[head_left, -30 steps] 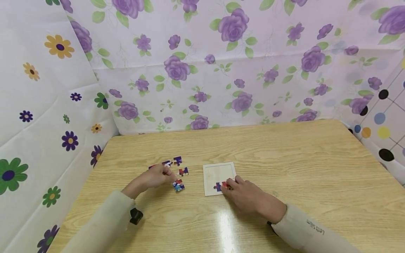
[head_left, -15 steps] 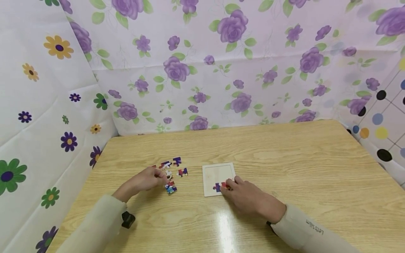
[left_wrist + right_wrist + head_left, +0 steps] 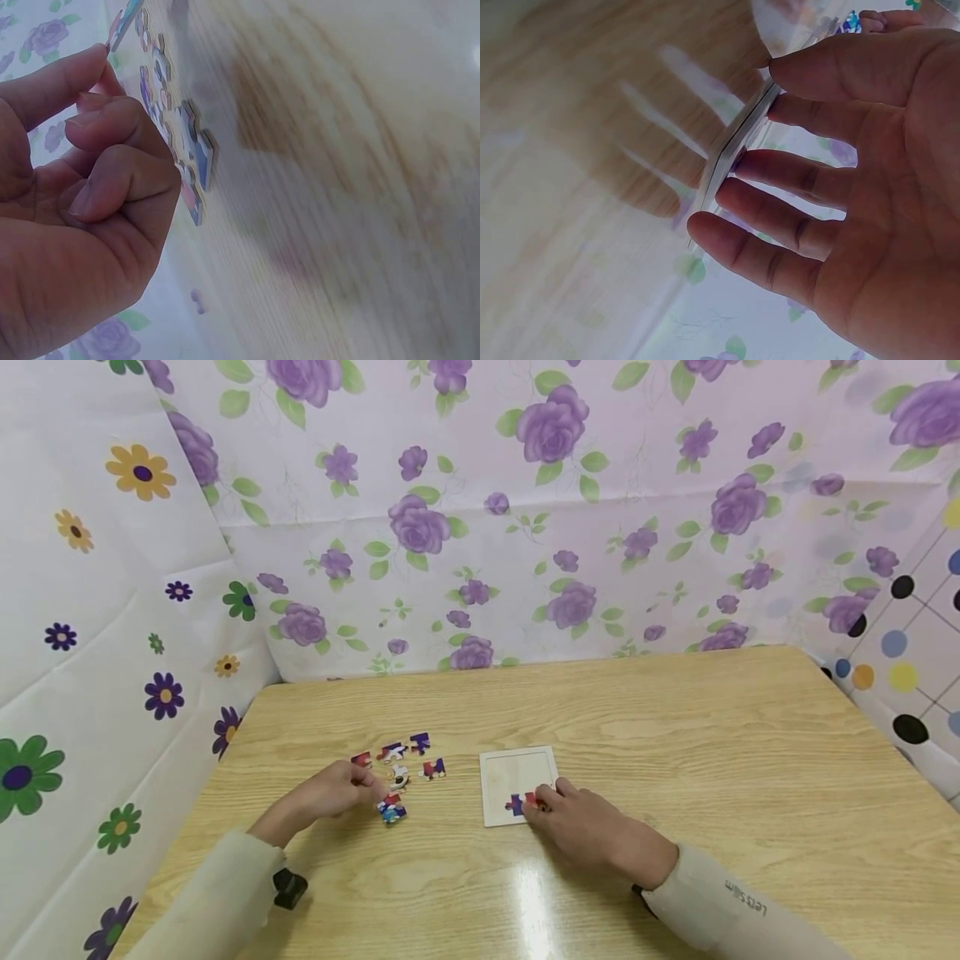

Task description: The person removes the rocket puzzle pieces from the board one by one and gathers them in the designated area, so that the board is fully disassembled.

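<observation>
At the left of the head view, my left hand (image 3: pixel 333 792) pinches a red-and-blue jigsaw piece (image 3: pixel 392 809) between thumb and forefinger. The left wrist view has this piece (image 3: pixel 124 26) at its top edge, the other fingers curled beneath. Loose jigsaw pieces lie just beyond: a white one (image 3: pixel 400 777), a red one (image 3: pixel 362 759) and several more. My right hand (image 3: pixel 581 818) rests at the lower right corner of a pale square puzzle frame (image 3: pixel 486 785). Its fingers, fairly straight in the right wrist view, touch the frame's edge (image 3: pixel 727 154). Purple and red jigsaw (image 3: pixel 514 805) sits inside, partly hidden under my fingertips.
The wooden table (image 3: pixel 712 743) stretches away to the right and toward the back. A flowered cloth (image 3: pixel 495 552) hangs behind it, with a daisy-patterned one (image 3: pixel 97 693) on the left and a dotted one (image 3: pixel 907 672) on the right.
My left hand has drawn left with the red-and-blue piece, uncovering the white and red loose pieces. My right hand has stayed at the puzzle frame.
</observation>
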`<state>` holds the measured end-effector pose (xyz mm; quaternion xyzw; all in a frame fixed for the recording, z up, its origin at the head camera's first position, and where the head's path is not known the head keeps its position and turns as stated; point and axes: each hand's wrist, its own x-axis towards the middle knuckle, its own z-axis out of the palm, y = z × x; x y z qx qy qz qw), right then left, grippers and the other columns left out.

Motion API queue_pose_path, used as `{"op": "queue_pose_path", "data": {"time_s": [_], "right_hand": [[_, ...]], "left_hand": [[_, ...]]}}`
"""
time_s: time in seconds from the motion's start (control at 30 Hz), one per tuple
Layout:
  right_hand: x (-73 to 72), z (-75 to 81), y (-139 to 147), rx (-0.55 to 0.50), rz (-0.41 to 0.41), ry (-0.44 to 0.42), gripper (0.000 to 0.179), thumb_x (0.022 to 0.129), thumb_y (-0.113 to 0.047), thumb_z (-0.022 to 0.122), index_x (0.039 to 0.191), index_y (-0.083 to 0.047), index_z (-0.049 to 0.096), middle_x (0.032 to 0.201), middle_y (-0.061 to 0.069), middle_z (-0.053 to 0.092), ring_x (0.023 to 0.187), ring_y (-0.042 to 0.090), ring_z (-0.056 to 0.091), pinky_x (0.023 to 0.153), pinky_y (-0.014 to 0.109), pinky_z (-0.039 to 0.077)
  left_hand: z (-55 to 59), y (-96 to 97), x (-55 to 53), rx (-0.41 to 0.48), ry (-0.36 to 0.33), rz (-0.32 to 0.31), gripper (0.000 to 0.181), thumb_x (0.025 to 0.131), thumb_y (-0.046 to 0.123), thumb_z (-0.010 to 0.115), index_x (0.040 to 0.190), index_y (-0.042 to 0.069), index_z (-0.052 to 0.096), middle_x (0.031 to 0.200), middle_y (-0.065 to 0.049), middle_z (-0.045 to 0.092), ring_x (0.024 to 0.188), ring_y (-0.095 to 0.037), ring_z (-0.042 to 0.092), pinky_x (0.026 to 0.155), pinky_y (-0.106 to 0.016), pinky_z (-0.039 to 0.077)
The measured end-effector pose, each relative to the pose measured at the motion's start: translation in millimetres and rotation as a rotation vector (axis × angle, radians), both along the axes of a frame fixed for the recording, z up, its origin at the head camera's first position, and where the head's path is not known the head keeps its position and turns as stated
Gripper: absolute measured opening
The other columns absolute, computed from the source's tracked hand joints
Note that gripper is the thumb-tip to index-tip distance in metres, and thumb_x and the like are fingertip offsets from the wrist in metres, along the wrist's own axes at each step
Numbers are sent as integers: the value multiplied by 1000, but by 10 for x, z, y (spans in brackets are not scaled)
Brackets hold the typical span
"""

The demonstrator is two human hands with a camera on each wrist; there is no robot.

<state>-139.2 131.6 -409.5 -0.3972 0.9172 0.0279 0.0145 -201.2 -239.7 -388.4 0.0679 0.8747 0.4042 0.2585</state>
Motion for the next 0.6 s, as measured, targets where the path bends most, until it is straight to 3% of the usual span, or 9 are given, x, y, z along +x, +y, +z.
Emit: {"op": "queue_pose_path", "data": {"time_s": [0.33,0.6], "right_hand": [[-30,-15,-3,4,9,15,34,101,-6,55,134,-11,63,122,14,58,97,26,52,73,33,51],[-20,-12,-5,-2,5,-6,35,101,-6,55,135,-11,62,123,14,58,98,26,52,74,33,51]], "left_hand": [[-26,-106,36,-30,4,27,16,99,14,60,97,1,69,68,0,46,50,-10,30,50,-26,28],[-45,-185,78,-85,14,48,17,99,17,63,97,2,70,85,-5,56,66,-18,40,62,-33,34]]}}
